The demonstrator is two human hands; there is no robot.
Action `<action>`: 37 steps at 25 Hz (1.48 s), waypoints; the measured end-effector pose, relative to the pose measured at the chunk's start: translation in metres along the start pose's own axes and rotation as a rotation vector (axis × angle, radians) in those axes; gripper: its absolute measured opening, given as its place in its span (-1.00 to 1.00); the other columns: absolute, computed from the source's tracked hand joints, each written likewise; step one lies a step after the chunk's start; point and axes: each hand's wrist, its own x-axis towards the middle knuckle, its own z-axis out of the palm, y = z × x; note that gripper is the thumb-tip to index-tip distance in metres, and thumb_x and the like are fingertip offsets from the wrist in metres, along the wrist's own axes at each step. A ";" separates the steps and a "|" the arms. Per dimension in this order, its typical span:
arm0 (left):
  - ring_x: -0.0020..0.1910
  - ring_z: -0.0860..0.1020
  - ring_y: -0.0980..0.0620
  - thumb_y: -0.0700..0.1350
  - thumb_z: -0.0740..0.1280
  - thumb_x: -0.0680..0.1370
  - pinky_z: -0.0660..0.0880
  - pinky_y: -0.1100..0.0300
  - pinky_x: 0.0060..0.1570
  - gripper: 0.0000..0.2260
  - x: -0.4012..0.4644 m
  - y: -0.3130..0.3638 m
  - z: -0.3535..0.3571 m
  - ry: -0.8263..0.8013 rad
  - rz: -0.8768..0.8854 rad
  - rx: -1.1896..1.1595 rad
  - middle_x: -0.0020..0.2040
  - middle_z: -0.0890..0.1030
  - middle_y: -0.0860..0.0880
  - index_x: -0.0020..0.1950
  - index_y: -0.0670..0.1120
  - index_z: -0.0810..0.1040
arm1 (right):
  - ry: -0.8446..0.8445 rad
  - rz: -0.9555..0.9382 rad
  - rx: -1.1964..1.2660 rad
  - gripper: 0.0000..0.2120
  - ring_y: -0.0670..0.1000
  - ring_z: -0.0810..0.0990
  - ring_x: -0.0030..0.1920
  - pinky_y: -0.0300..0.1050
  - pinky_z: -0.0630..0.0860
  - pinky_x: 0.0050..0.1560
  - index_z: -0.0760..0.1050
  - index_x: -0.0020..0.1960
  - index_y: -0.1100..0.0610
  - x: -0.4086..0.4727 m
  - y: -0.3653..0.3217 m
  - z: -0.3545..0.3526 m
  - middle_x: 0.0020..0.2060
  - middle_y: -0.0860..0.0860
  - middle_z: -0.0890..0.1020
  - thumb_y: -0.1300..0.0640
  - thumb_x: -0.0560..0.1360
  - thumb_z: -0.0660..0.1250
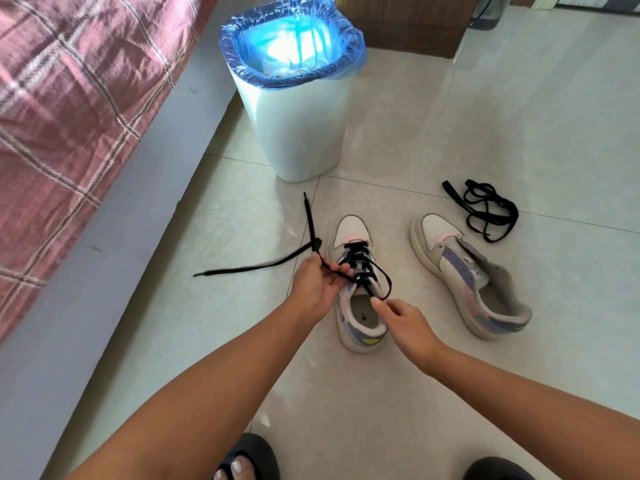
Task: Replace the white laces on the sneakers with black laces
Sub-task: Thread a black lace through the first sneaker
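Two pastel sneakers stand on the tiled floor. The left sneaker [356,317] carries a black lace [360,263] crossed through its front eyelets. My left hand [317,289] grips that lace beside the shoe's left side; two loose ends [263,265] trail out to the left over the floor. My right hand [401,320] pinches a loop of the same lace over the shoe's opening. The right sneaker [471,275] has no lace and leans a little to the right. A second black lace [485,209] lies bunched on the floor behind it.
A white bin [294,133] with a blue liner stands just behind the sneakers. A bed with a pink plaid cover [69,116] runs along the left. My feet in dark slippers [249,459] show at the bottom edge. A wooden cabinet [405,26] is at the back.
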 end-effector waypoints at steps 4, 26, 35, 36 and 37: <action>-0.52 0.30 0.04 -0.15 0.04 0.66 0.56 0.04 -0.26 -0.80 0.005 -0.002 0.008 0.014 0.004 0.041 -0.52 0.29 -0.03 -0.12 -0.16 0.31 | 0.167 -0.312 -0.137 -0.89 -0.22 0.51 -0.12 -0.51 0.33 -0.18 0.59 -0.08 0.04 0.007 -0.007 -0.009 -0.20 -0.17 0.58 0.08 0.54 0.30; -0.24 0.50 0.18 -0.14 0.19 0.61 0.46 0.37 -0.12 -0.82 0.000 0.033 0.020 -0.056 0.523 0.969 -0.25 0.55 0.07 -0.16 -0.08 0.52 | -0.173 -0.173 -0.392 -0.73 -0.01 0.38 -0.36 -0.18 0.27 -0.37 0.42 -0.35 0.15 0.038 -0.089 0.015 -0.41 0.01 0.43 0.20 0.53 0.18; -0.28 0.47 0.04 -0.02 0.21 0.60 0.37 0.16 -0.29 -0.86 -0.021 0.025 -0.018 -0.220 0.570 1.670 -0.28 0.53 0.03 0.00 -0.06 0.48 | -0.241 0.060 0.006 -0.79 -0.12 0.40 -0.42 -0.35 0.27 -0.48 0.57 -0.07 0.22 0.037 -0.090 -0.004 -0.33 0.05 0.58 0.14 0.59 0.21; -0.33 0.46 0.06 -0.01 0.24 0.58 0.38 0.18 -0.34 -0.86 -0.024 0.027 -0.027 -0.223 0.555 1.680 -0.35 0.50 0.06 -0.12 -0.04 0.47 | -0.262 0.078 0.035 -0.81 -0.12 0.42 -0.40 -0.32 0.25 -0.44 0.58 -0.02 0.24 0.037 -0.089 -0.007 -0.28 0.07 0.60 0.17 0.58 0.24; -0.38 0.46 0.09 0.00 0.26 0.57 0.41 0.21 -0.39 -0.83 -0.029 0.030 -0.033 -0.274 0.480 1.680 -0.40 0.48 0.08 -0.19 -0.01 0.47 | -0.278 0.099 0.073 -0.85 -0.12 0.45 -0.37 -0.29 0.24 -0.39 0.59 -0.01 0.24 0.038 -0.088 -0.009 -0.24 0.09 0.60 0.21 0.55 0.27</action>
